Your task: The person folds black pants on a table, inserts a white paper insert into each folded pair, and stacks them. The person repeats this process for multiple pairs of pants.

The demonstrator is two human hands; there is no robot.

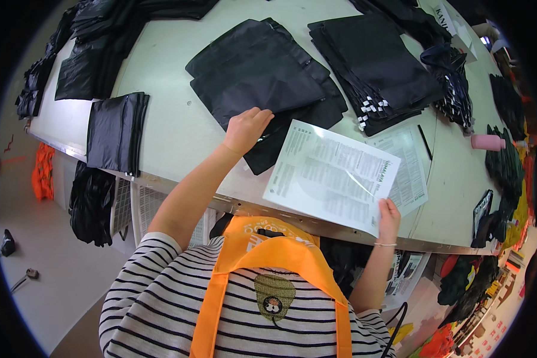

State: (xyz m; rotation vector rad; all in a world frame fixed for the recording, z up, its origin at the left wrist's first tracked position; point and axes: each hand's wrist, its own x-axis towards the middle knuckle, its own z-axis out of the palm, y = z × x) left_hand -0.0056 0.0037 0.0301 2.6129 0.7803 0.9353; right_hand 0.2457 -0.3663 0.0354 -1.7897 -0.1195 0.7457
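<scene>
My left hand point(249, 130) is at the near edge of a loose stack of folded black cloth pieces point(253, 71), its fingers closed on the edge of the top piece. The cloth under those fingers is partly hidden. In my right hand point(389, 219) is the near right corner of a glossy white printed sheet point(334, 173), thumb on top. The sheet lies tilted at the table's near edge, its far left corner beside the black stack. A second printed sheet point(409, 161) lies partly beneath it.
A neater black stack with white tags point(379, 65) sits at the far right, near a dark pen-like stick point(425, 142) and a pink bottle point(488, 142). More folded black pieces point(116, 132) stand at the left. Orange cloth point(43, 172) hangs beyond the table's left edge.
</scene>
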